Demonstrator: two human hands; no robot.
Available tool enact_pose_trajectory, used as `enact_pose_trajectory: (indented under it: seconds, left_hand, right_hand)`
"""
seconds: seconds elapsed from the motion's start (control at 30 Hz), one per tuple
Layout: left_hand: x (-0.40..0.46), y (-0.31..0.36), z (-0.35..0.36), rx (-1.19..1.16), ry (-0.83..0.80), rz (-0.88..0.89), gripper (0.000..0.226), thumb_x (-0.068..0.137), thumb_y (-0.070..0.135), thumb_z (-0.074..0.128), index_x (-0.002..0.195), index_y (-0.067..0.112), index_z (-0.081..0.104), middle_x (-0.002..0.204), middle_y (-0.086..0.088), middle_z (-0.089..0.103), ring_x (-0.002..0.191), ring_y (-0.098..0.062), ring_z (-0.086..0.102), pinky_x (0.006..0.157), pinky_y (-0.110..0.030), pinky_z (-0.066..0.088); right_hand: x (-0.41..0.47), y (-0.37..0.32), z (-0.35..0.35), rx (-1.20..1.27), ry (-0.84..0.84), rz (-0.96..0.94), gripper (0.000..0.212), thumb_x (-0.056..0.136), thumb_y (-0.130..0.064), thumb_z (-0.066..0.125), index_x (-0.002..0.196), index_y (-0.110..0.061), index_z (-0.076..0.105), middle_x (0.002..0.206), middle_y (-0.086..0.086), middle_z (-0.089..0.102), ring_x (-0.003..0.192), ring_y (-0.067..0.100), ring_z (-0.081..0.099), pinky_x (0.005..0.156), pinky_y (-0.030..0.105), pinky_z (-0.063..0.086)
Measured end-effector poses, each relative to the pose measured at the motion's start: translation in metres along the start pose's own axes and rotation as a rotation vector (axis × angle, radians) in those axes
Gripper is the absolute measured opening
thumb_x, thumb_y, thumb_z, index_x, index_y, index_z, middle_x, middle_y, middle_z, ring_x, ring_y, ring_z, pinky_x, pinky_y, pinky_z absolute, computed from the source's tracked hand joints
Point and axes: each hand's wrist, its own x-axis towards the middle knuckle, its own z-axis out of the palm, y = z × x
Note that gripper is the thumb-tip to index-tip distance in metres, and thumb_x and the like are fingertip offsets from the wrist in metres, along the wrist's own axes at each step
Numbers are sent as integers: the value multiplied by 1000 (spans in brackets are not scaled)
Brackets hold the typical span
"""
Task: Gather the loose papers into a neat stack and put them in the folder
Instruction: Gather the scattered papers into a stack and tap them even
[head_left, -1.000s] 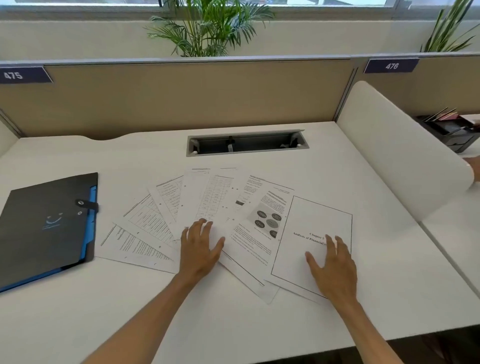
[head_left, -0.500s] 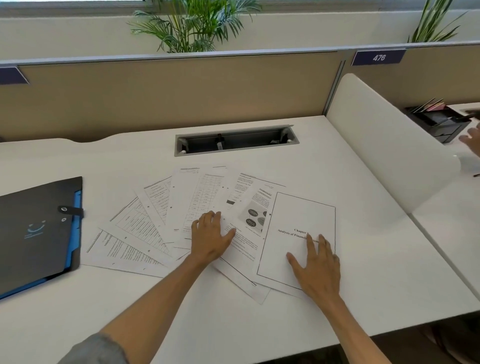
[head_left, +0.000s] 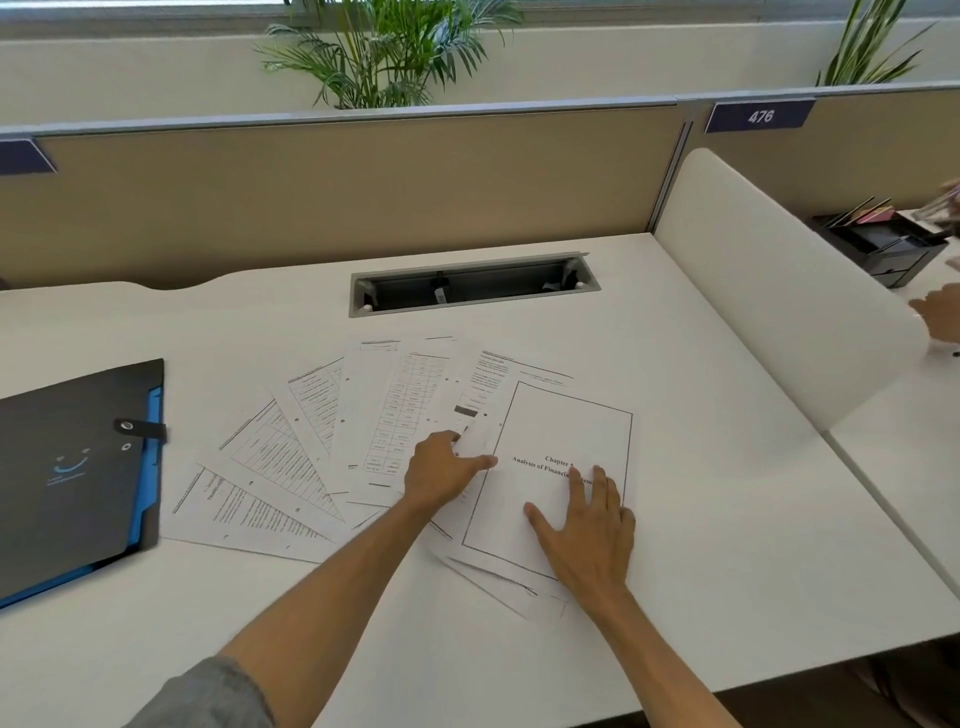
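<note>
1. White desk (head_left: 701, 467) is carrying the papers (head_left: 280, 457), fanned across its middle; the folder (head_left: 78, 493) is lying at left.
2. Right hand (head_left: 587, 535) is pressing flat on them, fingers spread; left hand (head_left: 441, 470) is curling its fingers under a sheet edge.
3. I'm judging the sheets light, limp and slippery, best gripped along a squared long edge.

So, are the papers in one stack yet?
No, the papers lie fanned out across the desk, with the left hand and the right hand resting on them.

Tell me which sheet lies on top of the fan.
The bordered title page under the right hand; it overlaps its neighbours and carries only a centred heading.
</note>
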Motion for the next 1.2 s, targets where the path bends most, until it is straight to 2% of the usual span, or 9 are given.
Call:
enact_pose_trajectory:
  seconds: [0.17,0.37,0.5,0.63,0.8,0.97,1.07,1.13,1.2]
  left_hand:
    - [2,9,-7,-173,-98,-65,61,59,32,90,109,11,62,106,-5,68,95,-23,65,85,-39,55]
    - [-1,10,-13,-155,-247,-33,37,67,8,81,102,8,72,100,-7,73,87,-23,69,77,-31,56]
    - [0,5,-22,-292,-314,55,24,76,6,73,96,20,74,94,-1,76,80,-17,73,68,-28,59]
    - [1,-2,-31,-505,-336,54,22,82,6,71,101,19,73,96,-1,77,85,-18,75,66,-27,58]
    - [6,-3,-29,-627,-278,-8,28,83,6,71,110,11,70,104,-8,75,93,-25,73,81,-40,59]
    - [10,5,-24,-516,-141,11,24,86,7,66,109,13,69,106,-10,73,94,-26,71,79,-36,58]
    - [18,8,-18,-168,-39,54,35,88,20,65,122,13,64,124,-7,63,114,-28,59,99,-45,46]
    - [22,8,-14,76,22,35,49,89,30,64,135,15,53,142,-7,45,134,-27,40,111,-48,28]
    - [26,7,-10,139,27,5,59,89,32,63,143,15,44,154,-8,28,144,-26,19,115,-51,17]
  right_hand:
    - [2,-13,5,-1,-6,-9,85,83,-75,39,151,-24,31,161,7,25,147,23,23,111,42,28]
    - [5,-21,4,62,33,-37,83,85,-73,39,151,-22,33,159,5,29,145,21,29,109,41,31]
    - [19,-12,-11,252,163,81,82,88,-62,52,149,-10,33,155,10,37,141,26,37,106,48,37]
    - [39,2,-23,590,82,285,75,94,-53,52,151,-10,28,151,10,42,136,31,43,108,48,36]
    - [55,2,-34,1185,-60,418,23,93,-22,60,98,0,66,95,19,69,83,33,61,82,39,51]
    - [61,-4,-32,1025,-64,384,21,89,-14,63,78,3,57,73,13,54,70,23,46,63,31,35]
    - [64,-9,-27,798,-44,331,15,87,-16,63,86,-1,63,96,15,58,87,27,55,73,33,41]
    - [65,-12,-26,648,-46,278,20,88,-19,62,101,-3,66,127,10,51,114,29,53,86,36,45]
    - [66,-16,-26,561,-64,255,24,88,-21,61,103,-2,64,138,10,46,121,32,49,88,37,45]
